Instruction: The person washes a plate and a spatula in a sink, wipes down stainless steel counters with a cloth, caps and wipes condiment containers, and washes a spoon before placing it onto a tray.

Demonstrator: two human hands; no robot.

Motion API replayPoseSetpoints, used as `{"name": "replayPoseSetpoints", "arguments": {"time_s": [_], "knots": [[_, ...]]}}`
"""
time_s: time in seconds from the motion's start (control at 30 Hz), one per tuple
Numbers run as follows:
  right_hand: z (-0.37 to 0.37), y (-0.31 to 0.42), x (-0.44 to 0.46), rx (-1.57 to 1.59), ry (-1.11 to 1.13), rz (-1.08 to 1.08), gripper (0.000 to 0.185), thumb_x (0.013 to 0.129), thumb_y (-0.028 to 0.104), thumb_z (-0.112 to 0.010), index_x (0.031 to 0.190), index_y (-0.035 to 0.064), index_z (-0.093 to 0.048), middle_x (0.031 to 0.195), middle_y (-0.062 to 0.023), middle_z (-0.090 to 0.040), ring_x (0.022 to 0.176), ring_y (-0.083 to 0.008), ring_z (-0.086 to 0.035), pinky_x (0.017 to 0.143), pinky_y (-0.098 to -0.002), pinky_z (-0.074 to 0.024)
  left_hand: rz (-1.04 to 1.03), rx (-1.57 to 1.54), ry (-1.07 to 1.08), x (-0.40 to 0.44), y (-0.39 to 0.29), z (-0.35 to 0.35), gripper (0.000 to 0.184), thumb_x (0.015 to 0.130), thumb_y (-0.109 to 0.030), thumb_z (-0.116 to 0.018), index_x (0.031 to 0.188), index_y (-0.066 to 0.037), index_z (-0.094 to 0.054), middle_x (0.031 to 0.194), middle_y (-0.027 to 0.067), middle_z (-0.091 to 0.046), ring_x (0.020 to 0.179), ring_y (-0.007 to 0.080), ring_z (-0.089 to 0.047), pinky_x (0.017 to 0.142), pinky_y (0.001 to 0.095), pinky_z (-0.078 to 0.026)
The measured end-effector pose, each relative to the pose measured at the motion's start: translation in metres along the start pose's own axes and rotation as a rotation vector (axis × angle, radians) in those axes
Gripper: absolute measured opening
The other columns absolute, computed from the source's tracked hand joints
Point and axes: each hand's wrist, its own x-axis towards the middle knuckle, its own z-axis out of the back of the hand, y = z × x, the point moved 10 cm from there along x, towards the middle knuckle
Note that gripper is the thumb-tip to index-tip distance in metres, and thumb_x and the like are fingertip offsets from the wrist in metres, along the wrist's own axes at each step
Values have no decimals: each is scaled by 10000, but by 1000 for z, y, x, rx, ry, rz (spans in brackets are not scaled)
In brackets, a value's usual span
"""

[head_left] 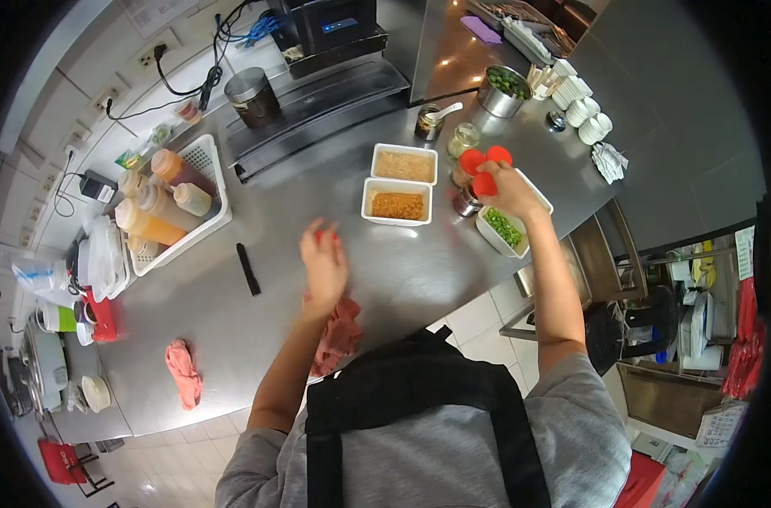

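Observation:
Over the steel counter, my left hand [324, 264] is slightly blurred, its fingers curled in around a small red thing [321, 234] whose kind I cannot make out. My right hand [514, 193] grips the nearest of several red-topped containers [484, 184]. Two more red lids [473, 162] sit just beyond its fingers. Below that hand is a white tub [504, 227] of chopped green onion. To the left, a white tub of orange-brown crumbs [397, 205] stands in front of a tub of pale shreds [404, 166].
Squeeze bottles [153, 213] fill a white basket [220, 212] at the left. A black strip [247, 269] and pink cloths [182, 374] lie on the counter [284, 190]. Behind stand a sauce jar with spoon [429, 124], a glass jar [463, 140] and a metal pot of greens [502, 95].

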Motion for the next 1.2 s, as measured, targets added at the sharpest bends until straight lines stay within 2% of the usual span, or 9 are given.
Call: {"name": "replayPoseSetpoints", "arguments": {"time_s": [0.17, 0.37, 0.47, 0.57, 0.7, 0.87, 1.0, 1.1, 1.2], "knots": [[-17, -2, 4, 18, 49, -55, 522, 682, 120, -751, 1161, 40, -558, 1156, -259, -569, 1073, -392, -573, 928, -427, -473, -304, 23, 120, 15, -104, -49, 614, 778, -171, -715, 1334, -83, -469, 1424, 174, -352, 1344, 370, -312, 1089, 550, -258], [-27, 8, 8, 8, 34, 66, 501, 675, 101, -741, 1137, 31, -562, 1148, -250, -574, 1091, -405, -553, 931, -438, -465, -275, 253, 114, 39, -92, -94, 881, 681, -224, -796, 1430, -116, -344, 1480, 162, -278, 1404, 374, -210, 1116, 614, -123], [-34, 24, 1, 33, 16, 106, 498, 669, 92, -735, 1131, 24, -564, 1152, -240, -575, 1113, -416, -533, 945, -443, -454, -259, 282, 120, 42, -83, -95, 810, 728, -225, -759, 1422, -113, -357, 1478, 172, -275, 1409, 391, -193, 1121, 609, -119], [-49, 45, -13, 17, -115, 187, 497, 672, 101, -734, 1133, 30, -562, 1134, -240, -579, 1089, -430, -536, 947, -458, -447, -332, 290, 121, 22, -89, -91, 815, 749, -230, -735, 1444, -99, -330, 1476, 177, -293, 1400, 359, -227, 1084, 615, -202], [-74, 88, -46, -105, 35, -30, 554, 693, 214, -766, 1135, -18, -529, 1051, -249, -594, 1000, -408, -580, 870, -450, -494, -196, -166, 414, -28, -92, -100, 810, 710, -236, -747, 1399, -46, -366, 1325, 195, -395, 1208, 374, -396, 988, 502, -335], [-93, 152, -83, -53, -32, -71, 484, 707, 266, -759, 1012, -59, -569, 953, -235, -611, 915, -378, -603, 825, -402, -507, -72, -301, 279, -55, -58, -113, 714, 678, -241, -738, 1298, -25, -458, 1225, 198, -479, 1152, 386, -441, 961, 448, -364], [-97, 190, -87, -51, -54, 240, 397, 724, 213, -717, 1018, -17, -583, 955, -185, -606, 934, -349, -567, 829, -370, -483, -160, -418, 194, -52, -50, -97, 599, 612, -207, -779, 1136, -19, -560, 1074, 155, -594, 1018, 371, -538, 909, 448, -403], [-102, 218, -95, -29, 77, 725, 346, 738, 189, -693, 1001, -5, -579, 979, -176, -608, 998, -333, -544, 897, -370, -458, -280, -455, 255, -52, -52, -87, 601, 596, -222, -806, 1114, -26, -574, 1085, 152, -590, 1025, 359, -542, 910, 444, -408], [-90, 222, -85, 28, 105, 719, 278, 777, 199, -670, 935, -3, -562, 988, -193, -607, 960, -326, -590, 858, -389, -490, -208, -472, 263, -47, -51, -68, 596, 588, -235, -824, 1097, -32, -589, 1094, 155, -591, 1033, 354, -548, 914, 443, -415]]}}
